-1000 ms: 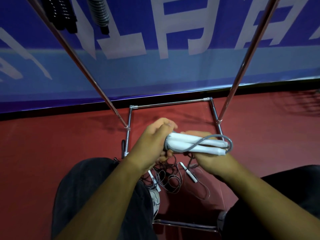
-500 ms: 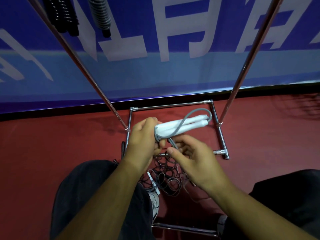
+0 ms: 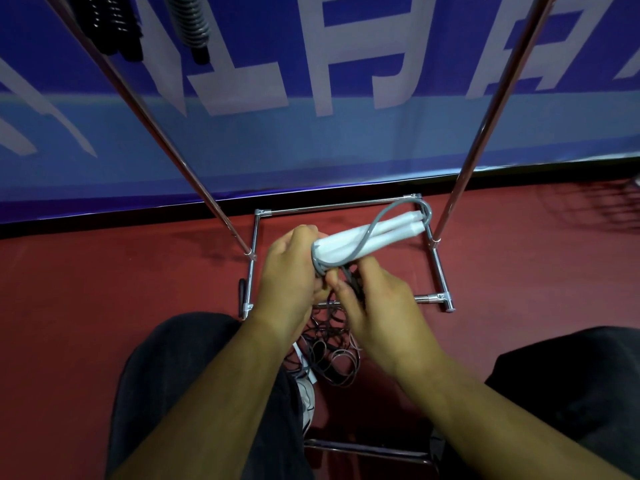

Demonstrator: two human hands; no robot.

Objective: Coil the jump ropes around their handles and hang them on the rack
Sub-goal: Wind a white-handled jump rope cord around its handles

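Observation:
My left hand [image 3: 291, 271] grips the near ends of two white jump rope handles [image 3: 374, 237], held side by side and pointing up to the right. A grey rope [image 3: 375, 221] crosses over them and loops round their far ends. My right hand [image 3: 375, 303] pinches the grey rope just below the handles. Under my hands a tangle of dark ropes [image 3: 329, 351] lies on the red floor. Two coiled ropes, one black [image 3: 110, 26] and one grey [image 3: 190, 22], hang at the top left from the chrome rack [image 3: 485, 116].
The rack's two slanted poles rise on both sides of my hands, and its base frame [image 3: 339, 204] lies on the red floor. Behind stands a blue banner wall [image 3: 311, 98]. My knees in dark trousers [image 3: 194, 375] flank the rope pile.
The handles tilted up and away from my right hand, which let go of them and moved below to take the rope near my left hand.

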